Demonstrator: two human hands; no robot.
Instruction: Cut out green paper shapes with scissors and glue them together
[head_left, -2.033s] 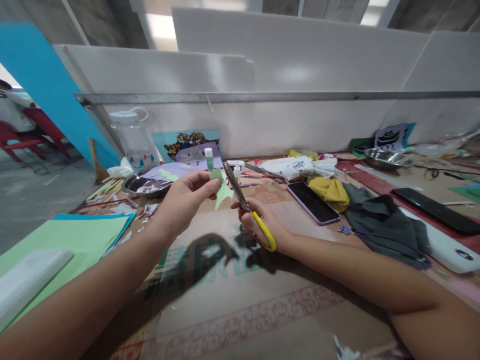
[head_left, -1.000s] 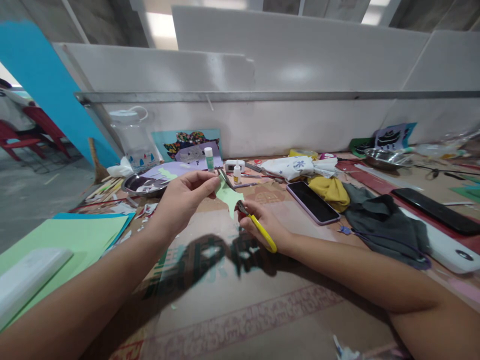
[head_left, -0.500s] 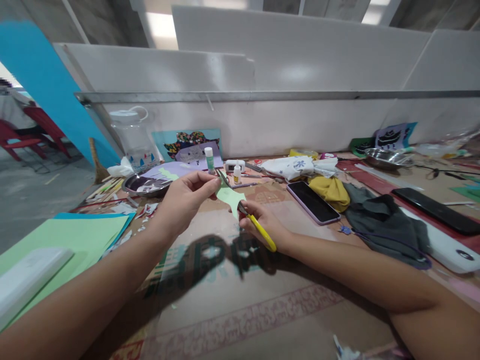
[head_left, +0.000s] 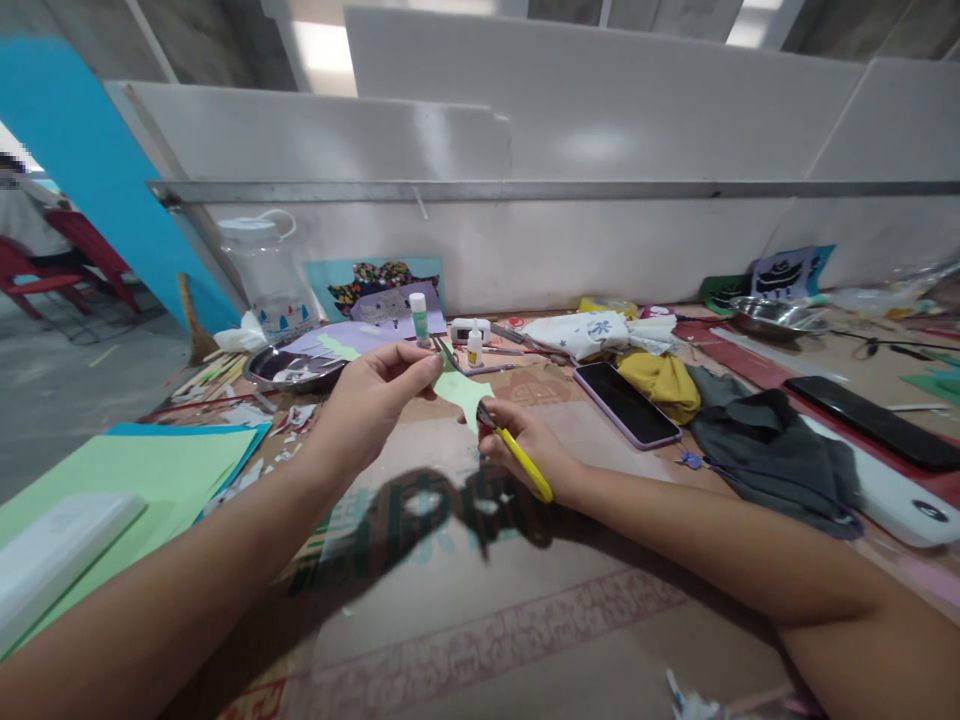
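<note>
Between thumb and fingers, my left hand [head_left: 390, 388] pinches the upper left end of a small light green paper piece [head_left: 459, 390]. My right hand [head_left: 529, 440] is closed on yellow-handled scissors [head_left: 525, 466], just to the right of the paper. Their dark blades point up and left, at the paper, with the tips near my left fingertips. Part of the scissors' grip is hidden by my right fingers. Both hands are held above the cardboard sheet [head_left: 450, 620], which carries their shadows.
A glue stick [head_left: 418, 318] and a small white bottle [head_left: 475, 348] stand behind my hands. A metal dish [head_left: 259, 372] and a clear jug [head_left: 262, 275] are at left. Green paper sheets [head_left: 180, 470] lie nearer. To the right are a phone [head_left: 626, 403] and a grey cloth [head_left: 765, 445].
The green paper has shifted very slightly between my hands. Both hands and the scissors keep almost the same place.
</note>
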